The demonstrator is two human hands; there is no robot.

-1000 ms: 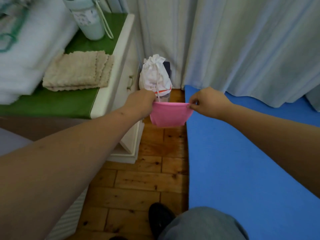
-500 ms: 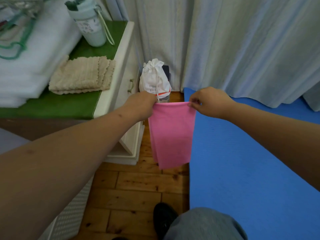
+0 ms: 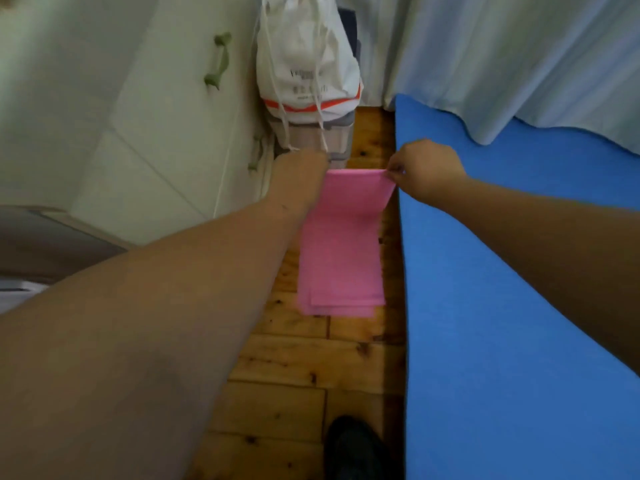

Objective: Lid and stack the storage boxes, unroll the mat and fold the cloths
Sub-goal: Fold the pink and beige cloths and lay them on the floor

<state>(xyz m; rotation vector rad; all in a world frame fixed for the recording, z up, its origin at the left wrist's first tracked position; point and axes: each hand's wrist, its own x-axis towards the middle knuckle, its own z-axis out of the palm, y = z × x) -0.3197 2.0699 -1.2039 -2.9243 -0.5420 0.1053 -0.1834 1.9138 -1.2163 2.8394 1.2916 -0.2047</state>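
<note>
Now both hands hold one pink cloth (image 3: 341,247) up by its top corners

From my seat I count one white drawstring bag (image 3: 308,64) sitting on one grey storage box (image 3: 313,136) against the cabinet (image 3: 138,116); what is inside either I cannot tell. Both arms reach forward: the left hand (image 3: 299,171) holds the cloth's top left corner with its back towards me and its fingers hidden, while the right hand (image 3: 427,171) pinches the top right corner between thumb and fingertips. The cloth hangs folded, with layered edges showing at its lower end, over the strip of wooden floor (image 3: 294,368) between the cabinet and the one blue mat (image 3: 519,306), which lies unrolled on my right with its far end under the curtain (image 3: 519,46). I see two green handles (image 3: 218,60) on the cabinet and one dark shoe (image 3: 353,445) at the bottom edge
</note>
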